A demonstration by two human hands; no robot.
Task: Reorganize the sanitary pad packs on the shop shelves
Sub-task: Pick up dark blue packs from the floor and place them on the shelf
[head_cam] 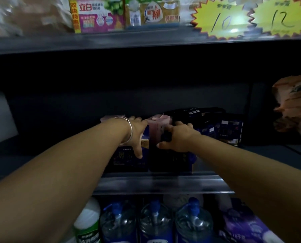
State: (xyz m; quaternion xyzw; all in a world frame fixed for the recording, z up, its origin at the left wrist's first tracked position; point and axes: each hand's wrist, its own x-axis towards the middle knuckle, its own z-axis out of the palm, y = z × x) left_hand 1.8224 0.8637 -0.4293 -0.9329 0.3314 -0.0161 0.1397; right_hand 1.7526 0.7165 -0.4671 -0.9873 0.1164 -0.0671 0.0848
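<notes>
Dark blue sanitary pad packs stand in a row on the dim middle shelf (160, 179). My left hand (137, 135), a bangle on its wrist, lies over the top of the left front pack (128, 160), thumb down its face and fingers reaching to the pink pack (156, 125) behind. My right hand (177, 137) grips the top of the neighbouring dark pack (170, 162), fingers curled over its back edge. More dark packs (230, 130) stand to the right, one lying on top.
Above, a shelf holds soap boxes (97, 14) and yellow price tags (221, 20) reading 10 and 12. An orange wrapped bundle (293, 104) sits at the right. Below stand blue-capped water bottles (156, 223), a white green-labelled bottle (88, 223) and a purple pack (247, 228).
</notes>
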